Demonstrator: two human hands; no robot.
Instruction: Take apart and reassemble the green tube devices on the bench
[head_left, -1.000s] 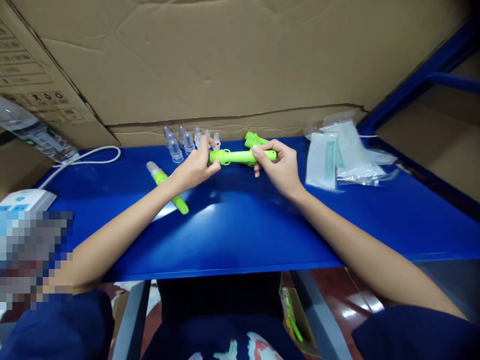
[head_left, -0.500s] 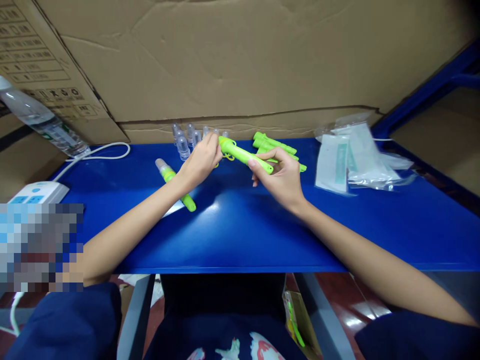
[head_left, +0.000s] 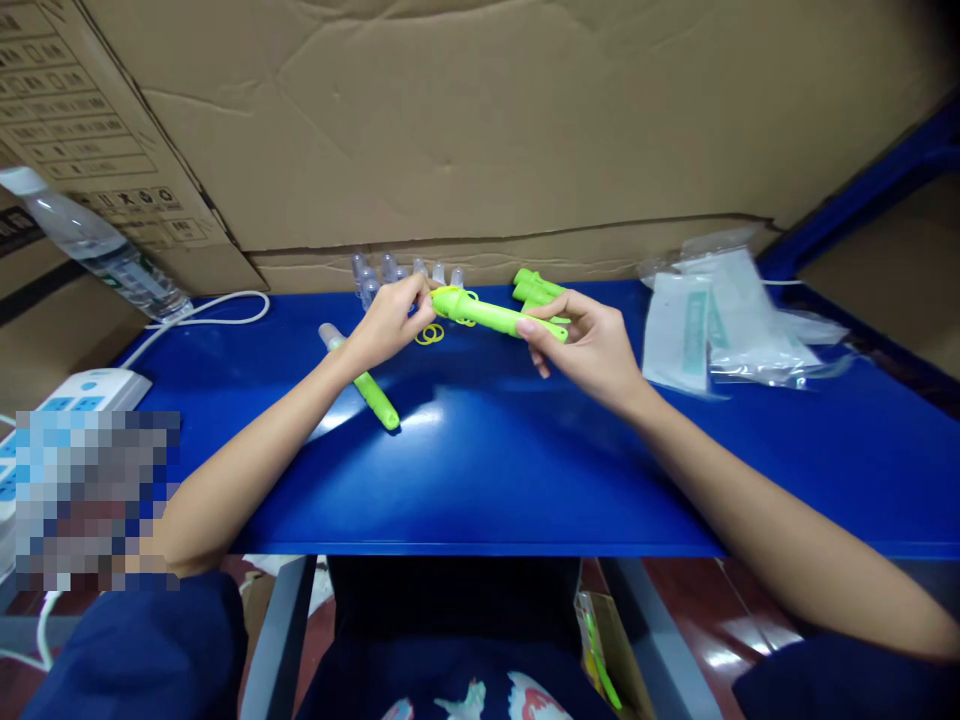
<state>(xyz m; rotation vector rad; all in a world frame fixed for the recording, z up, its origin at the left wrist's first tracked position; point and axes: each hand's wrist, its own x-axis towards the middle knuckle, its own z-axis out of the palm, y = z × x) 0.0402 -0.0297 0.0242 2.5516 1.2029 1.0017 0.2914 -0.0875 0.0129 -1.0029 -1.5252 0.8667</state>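
Observation:
My right hand [head_left: 589,345] grips a lime-green flashlight body [head_left: 487,313] by its narrow end, which has a small hole. My left hand [head_left: 397,318] is closed in a pinch at the wide end. A bit of yellow, apparently a rubber ring, shows at those fingertips; the exact grip is partly hidden. Loose yellow rubber rings [head_left: 430,335] lie on the table just below. Behind my left hand stand several clear domed caps [head_left: 369,285]. A green flashlight with a clear cap [head_left: 377,400] lies under my left forearm. More green flashlight bodies [head_left: 531,287] lie behind my right hand.
On the right of the blue table [head_left: 480,480] lie clear plastic packets [head_left: 679,330]. At the left are a water bottle [head_left: 112,255], a white power strip [head_left: 112,390] and its cable [head_left: 217,300]. A cardboard wall [head_left: 480,130] rises behind the table.
The held flashlight body is now closer to level, its wide end lower. My left fingers have shifted at that end, and yellow rings on the table show more clearly. The view has shifted slightly.

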